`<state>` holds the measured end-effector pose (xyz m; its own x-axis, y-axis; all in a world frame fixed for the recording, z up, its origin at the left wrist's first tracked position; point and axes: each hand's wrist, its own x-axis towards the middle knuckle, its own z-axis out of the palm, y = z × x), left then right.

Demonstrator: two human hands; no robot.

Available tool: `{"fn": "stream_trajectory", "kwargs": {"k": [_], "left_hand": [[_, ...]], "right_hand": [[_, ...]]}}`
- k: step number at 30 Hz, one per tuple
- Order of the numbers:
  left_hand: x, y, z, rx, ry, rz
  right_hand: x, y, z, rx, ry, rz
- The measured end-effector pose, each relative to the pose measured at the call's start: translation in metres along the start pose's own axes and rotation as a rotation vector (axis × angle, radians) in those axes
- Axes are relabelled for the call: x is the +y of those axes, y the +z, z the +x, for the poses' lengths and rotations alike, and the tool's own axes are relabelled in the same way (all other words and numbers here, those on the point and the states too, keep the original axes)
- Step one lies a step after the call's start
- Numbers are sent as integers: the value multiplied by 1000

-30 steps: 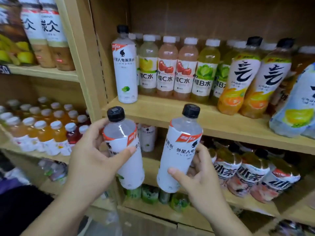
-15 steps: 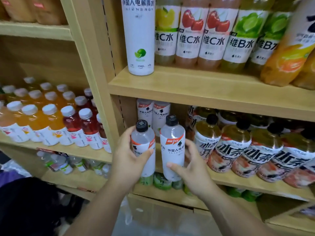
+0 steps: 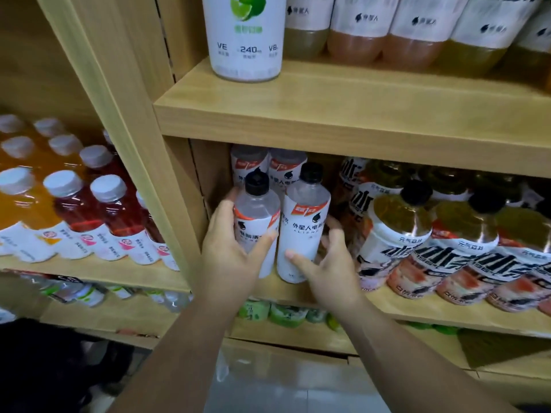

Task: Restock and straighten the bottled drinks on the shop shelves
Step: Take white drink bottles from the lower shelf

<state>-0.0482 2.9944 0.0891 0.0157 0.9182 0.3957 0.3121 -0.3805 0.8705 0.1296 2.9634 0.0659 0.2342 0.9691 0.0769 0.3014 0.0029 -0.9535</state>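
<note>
Two white-label bottles at the left end of the middle shelf [image 3: 298, 296], both upright, black caps on. Left hand [image 3: 229, 254] wraps the left bottle [image 3: 258, 213] — thumb across the front of the label, fingers behind; a firm holding grip. Right hand [image 3: 331, 269] is on the right bottle [image 3: 307, 231], thumb low on the label, fingers half-open at its far side; looser hold, bottle base looks set down near the shelf's front edge. I cannot tell whether the left bottle's base is down yet; the hand hides it.

Two more of the same drink [image 3: 268, 165] stand just behind.

Risks, as judged:
- Pushing back too hard could knock the rear pair over — little room under the upper shelf [image 3: 343, 114].
- Right fingers sit close to the tea bottles [image 3: 396, 234]; pulling out sideways may nudge the nearest one.
- Right bottle stands near the front edge; release too early and it may tip forward.
- Left knuckles are close to the upright [image 3: 185, 189]; the hand could snag there and turn the label off-front.
</note>
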Motion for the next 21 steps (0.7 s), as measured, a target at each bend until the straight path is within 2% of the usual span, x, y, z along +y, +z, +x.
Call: {"fn": "stream_trajectory", "kwargs": {"k": [5, 10, 15, 21], "left_hand": [[-20, 9, -25, 20, -182, -125], [-38, 15, -37, -50, -205, -50], [-46, 28, -25, 64, -175, 40], [-62, 40, -25, 161, -216, 116]], "right_hand": [[10, 7, -10, 7, -30, -50], [9, 12, -7, 45, -37, -81], [4, 19, 16, 105, -101, -184], [17, 17, 12, 116, -93, -101]]}}
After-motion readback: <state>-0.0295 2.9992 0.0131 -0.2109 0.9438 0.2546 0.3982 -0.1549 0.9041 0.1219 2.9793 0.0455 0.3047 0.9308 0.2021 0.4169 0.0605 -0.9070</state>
